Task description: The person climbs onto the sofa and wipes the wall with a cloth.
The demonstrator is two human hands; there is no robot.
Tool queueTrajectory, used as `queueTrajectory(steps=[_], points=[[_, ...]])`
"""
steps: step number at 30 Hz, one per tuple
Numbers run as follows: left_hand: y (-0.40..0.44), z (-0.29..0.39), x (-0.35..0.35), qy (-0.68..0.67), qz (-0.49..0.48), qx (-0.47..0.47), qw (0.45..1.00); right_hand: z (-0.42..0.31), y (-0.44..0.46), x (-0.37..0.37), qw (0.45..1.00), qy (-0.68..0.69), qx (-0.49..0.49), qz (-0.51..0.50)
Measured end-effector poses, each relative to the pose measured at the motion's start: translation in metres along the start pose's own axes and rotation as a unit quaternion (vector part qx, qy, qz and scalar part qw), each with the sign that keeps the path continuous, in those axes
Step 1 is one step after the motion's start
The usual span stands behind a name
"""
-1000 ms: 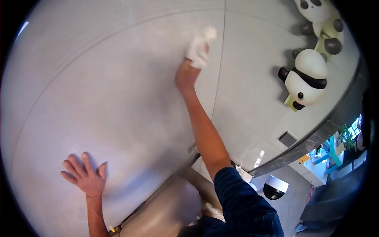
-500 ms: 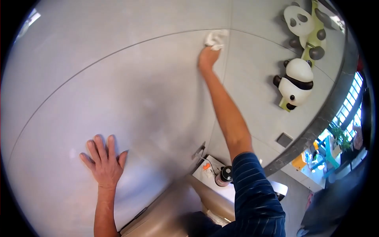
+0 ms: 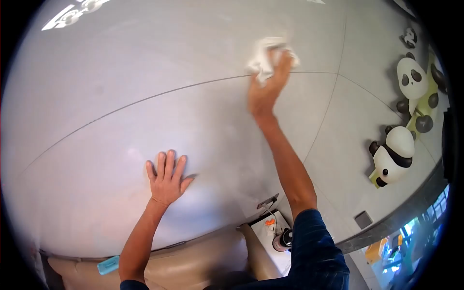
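My left hand point(image 3: 166, 181) lies flat on the light grey wall point(image 3: 96, 159), fingers spread, with nothing in it. Higher up and to the right, my right hand point(image 3: 268, 92) presses a crumpled white cloth point(image 3: 262, 58) against the wall, just over the dark horizontal seam. Some motion blur softens the cloth and fingertips. That arm stretches upward in a dark blue striped sleeve point(image 3: 316, 246).
Panda wall ornaments point(image 3: 394, 154) stick out from the adjoining wall at right. Below are a tan leather sofa point(image 3: 198, 258), a light blue box-like item point(image 3: 108, 265), and a white side table point(image 3: 280, 258) carrying a dark-lidded container point(image 3: 282, 240). A wall socket point(image 3: 268, 200) has a cable plugged in.
My right hand has moved the cloth leftward from the wall corner and up past the seam. The view has shifted, showing more sofa. My left hand remains flat on the wall.
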State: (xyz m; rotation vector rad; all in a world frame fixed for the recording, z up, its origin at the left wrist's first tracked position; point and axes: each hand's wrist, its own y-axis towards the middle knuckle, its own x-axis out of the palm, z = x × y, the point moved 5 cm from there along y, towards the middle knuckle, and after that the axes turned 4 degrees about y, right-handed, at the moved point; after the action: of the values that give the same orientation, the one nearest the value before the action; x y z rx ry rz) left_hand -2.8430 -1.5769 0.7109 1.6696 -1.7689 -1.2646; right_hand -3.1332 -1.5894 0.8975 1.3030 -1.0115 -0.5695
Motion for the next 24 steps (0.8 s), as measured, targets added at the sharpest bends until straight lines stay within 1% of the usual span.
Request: queueTrajectory(steps=[2, 3, 5, 6, 7, 9, 10, 12, 13, 16, 18, 19, 21, 22, 23, 24], points=[[0.026, 0.005, -0.016, -0.142, 0.043, -0.035, 0.988, -0.059, -0.019, 0.010, 0.988, 0.044, -0.071, -0.131], [0.045, 0.004, -0.023, -0.210, 0.066, -0.050, 0.974, -0.082, -0.028, 0.017, 0.966, -0.015, -0.095, -0.239], [0.098, 0.002, -0.036, -0.170, 0.138, -0.038, 0.975, -0.083, -0.031, 0.018, 0.968, 0.008, -0.136, -0.213], [0.127, -0.004, -0.040, -0.137, 0.151, -0.055, 0.978, -0.079, -0.028, 0.018, 0.968, 0.017, -0.156, -0.197], [0.156, -0.009, -0.044, -0.103, 0.165, -0.069, 0.978, -0.074, -0.022, 0.018, 0.957, 0.000, -0.196, -0.214], [0.210, -0.006, -0.046, -0.024, 0.094, -0.081, 0.992, -0.050, -0.004, 0.007, 0.927, -0.042, -0.278, -0.248], [0.232, 0.003, -0.042, -0.017, 0.116, -0.067, 0.991, -0.037, 0.009, -0.001, 0.915, -0.055, -0.294, -0.272], [0.278, 0.029, -0.035, -0.009, 0.165, -0.032, 0.986, 0.001, 0.047, -0.024, 0.909, -0.106, -0.307, -0.260], [0.305, 0.044, -0.028, -0.014, 0.167, -0.012, 0.986, 0.022, 0.065, -0.038, 0.905, -0.133, -0.314, -0.254], [0.369, 0.100, -0.014, -0.016, 0.153, 0.034, 0.988, 0.085, 0.093, -0.079, 0.923, -0.169, -0.257, -0.231], [0.398, 0.142, -0.007, -0.004, 0.128, 0.048, 0.991, 0.130, 0.091, -0.108, 0.942, -0.198, -0.173, -0.208], [0.401, 0.160, -0.004, -0.036, 0.096, 0.052, 0.993, 0.154, 0.082, -0.121, 0.949, -0.210, -0.130, -0.195], [0.387, 0.191, 0.004, -0.094, 0.014, 0.106, 0.990, 0.214, 0.049, -0.142, 0.966, -0.212, -0.032, -0.147], [0.374, 0.200, 0.005, -0.095, 0.006, 0.137, 0.986, 0.233, 0.038, -0.152, 0.963, -0.227, -0.015, -0.144], [0.356, 0.205, 0.007, -0.093, -0.007, 0.165, 0.982, 0.240, 0.027, -0.156, 0.961, -0.238, 0.004, -0.144], [0.344, 0.203, 0.007, -0.088, -0.023, 0.189, 0.978, 0.231, 0.025, -0.150, 0.968, -0.189, 0.064, -0.155]])
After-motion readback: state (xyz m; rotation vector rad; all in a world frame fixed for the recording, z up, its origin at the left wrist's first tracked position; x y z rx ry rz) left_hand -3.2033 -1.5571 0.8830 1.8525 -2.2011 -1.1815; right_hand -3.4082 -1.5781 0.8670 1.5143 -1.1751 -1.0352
